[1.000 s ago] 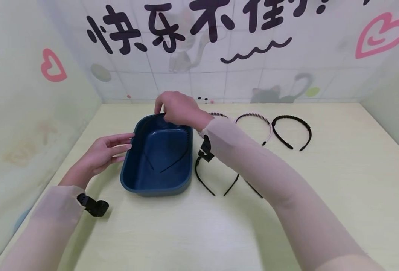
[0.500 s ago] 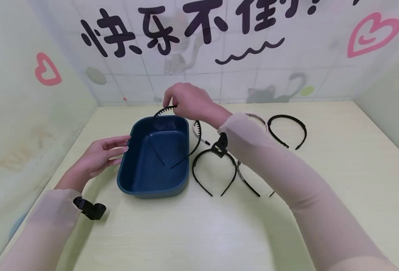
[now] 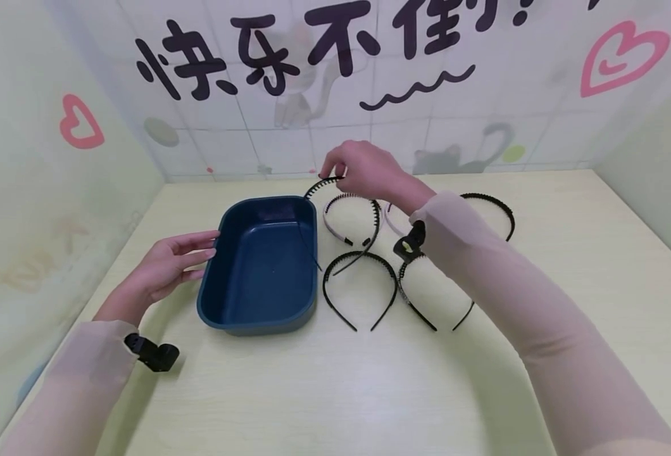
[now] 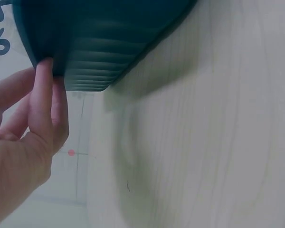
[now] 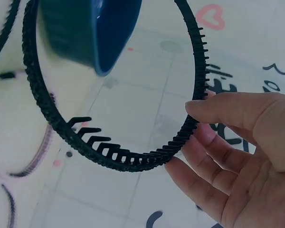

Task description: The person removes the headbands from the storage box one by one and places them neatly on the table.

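My right hand pinches a black toothed headband by its top, thumb on one side and fingertips on the other in the right wrist view. The headband hangs with its ends down, overlapping the blue bin's right rim and the headbands beyond in the head view. Against the left wall of the blue bin, the extended fingers of my left hand rest. The left wrist view shows those fingertips touching near the bin's rim. Only the bare floor is visible inside the bin.
Right of the bin lie a pink-and-black headband, a black headband and another dark one. A second pink headband and a far black one are partly hidden by my right arm. A printed wall stands behind the table.
My right hand has lifted the black headband out of the bin and carried it rightward past the bin's right rim. The left hand has stayed at the bin's left side.
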The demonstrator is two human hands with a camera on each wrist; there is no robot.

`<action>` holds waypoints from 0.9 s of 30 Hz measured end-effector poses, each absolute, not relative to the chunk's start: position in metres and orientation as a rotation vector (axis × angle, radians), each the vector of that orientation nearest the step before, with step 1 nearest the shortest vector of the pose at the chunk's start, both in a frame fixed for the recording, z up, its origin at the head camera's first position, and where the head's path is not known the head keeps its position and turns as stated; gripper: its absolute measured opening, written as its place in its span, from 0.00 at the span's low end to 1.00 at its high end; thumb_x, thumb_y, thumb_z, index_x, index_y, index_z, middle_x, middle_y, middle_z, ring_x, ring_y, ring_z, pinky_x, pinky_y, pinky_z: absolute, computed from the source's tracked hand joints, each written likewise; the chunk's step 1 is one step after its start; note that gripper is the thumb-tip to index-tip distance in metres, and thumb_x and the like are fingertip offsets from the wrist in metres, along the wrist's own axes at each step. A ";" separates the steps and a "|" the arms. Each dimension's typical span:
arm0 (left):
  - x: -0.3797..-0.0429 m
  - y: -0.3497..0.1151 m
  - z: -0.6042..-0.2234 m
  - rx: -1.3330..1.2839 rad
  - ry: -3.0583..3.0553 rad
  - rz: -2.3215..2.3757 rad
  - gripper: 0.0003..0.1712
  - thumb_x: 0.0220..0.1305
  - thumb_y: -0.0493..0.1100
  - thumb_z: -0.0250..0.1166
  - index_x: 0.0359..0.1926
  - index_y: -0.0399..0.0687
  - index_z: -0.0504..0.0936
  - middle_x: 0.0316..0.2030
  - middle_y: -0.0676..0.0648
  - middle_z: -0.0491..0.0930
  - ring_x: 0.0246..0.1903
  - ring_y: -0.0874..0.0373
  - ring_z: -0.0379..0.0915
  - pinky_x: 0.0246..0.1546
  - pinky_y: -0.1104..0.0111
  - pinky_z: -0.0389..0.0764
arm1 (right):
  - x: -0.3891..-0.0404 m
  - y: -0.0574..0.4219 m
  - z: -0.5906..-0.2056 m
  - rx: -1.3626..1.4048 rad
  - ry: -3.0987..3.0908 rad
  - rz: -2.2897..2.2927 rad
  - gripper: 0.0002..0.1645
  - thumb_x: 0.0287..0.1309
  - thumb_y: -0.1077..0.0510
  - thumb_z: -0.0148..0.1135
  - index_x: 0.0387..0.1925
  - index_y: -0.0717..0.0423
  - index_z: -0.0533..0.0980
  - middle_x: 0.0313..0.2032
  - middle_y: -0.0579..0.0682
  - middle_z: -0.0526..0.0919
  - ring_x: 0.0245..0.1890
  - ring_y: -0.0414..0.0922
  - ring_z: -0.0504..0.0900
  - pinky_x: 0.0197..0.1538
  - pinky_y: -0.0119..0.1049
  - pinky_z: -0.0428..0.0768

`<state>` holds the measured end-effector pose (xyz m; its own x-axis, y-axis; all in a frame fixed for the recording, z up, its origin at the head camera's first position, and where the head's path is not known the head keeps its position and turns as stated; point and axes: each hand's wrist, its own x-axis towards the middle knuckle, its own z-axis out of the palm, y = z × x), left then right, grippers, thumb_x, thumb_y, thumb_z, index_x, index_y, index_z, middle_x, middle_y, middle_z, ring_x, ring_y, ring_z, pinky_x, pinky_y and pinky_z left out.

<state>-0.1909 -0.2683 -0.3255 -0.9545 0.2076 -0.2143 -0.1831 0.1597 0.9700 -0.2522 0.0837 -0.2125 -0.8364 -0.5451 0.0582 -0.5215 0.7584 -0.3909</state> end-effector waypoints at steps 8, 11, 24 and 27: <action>-0.192 -0.267 -0.326 0.015 2.151 1.846 0.32 0.61 0.41 0.62 0.66 0.43 0.63 0.49 0.52 0.67 0.41 0.68 0.74 0.37 0.74 0.78 | -0.256 0.118 -0.228 -0.837 2.888 -0.634 0.20 0.50 0.70 0.53 0.43 0.52 0.81 0.40 0.52 0.78 0.41 0.46 0.74 0.35 0.37 0.72; -0.192 -0.268 -0.325 0.014 2.155 1.835 0.33 0.61 0.41 0.62 0.66 0.43 0.62 0.49 0.52 0.67 0.41 0.68 0.74 0.37 0.74 0.78 | -0.257 0.130 -0.233 -0.856 2.879 -0.658 0.19 0.50 0.71 0.53 0.42 0.55 0.81 0.38 0.54 0.78 0.38 0.47 0.74 0.35 0.37 0.72; -0.192 -0.270 -0.326 0.020 2.154 1.827 0.32 0.62 0.41 0.61 0.66 0.44 0.62 0.49 0.51 0.66 0.42 0.68 0.73 0.38 0.74 0.78 | -0.260 0.177 -0.246 -0.953 2.841 -0.565 0.17 0.47 0.73 0.56 0.40 0.61 0.81 0.32 0.54 0.79 0.32 0.47 0.74 0.36 0.39 0.73; -0.192 -0.270 -0.326 0.022 2.148 1.829 0.32 0.62 0.41 0.60 0.66 0.45 0.62 0.49 0.51 0.66 0.42 0.69 0.73 0.38 0.74 0.78 | -0.259 0.189 -0.247 -0.942 2.837 -0.557 0.16 0.47 0.73 0.57 0.39 0.61 0.81 0.33 0.55 0.80 0.33 0.48 0.75 0.37 0.40 0.74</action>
<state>-0.1924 -0.2701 -0.3258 -0.9490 0.2158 -0.2299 -0.1926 0.1806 0.9645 -0.2590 0.1894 -0.2472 -0.8036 -0.5949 0.0189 -0.5579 0.7417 -0.3724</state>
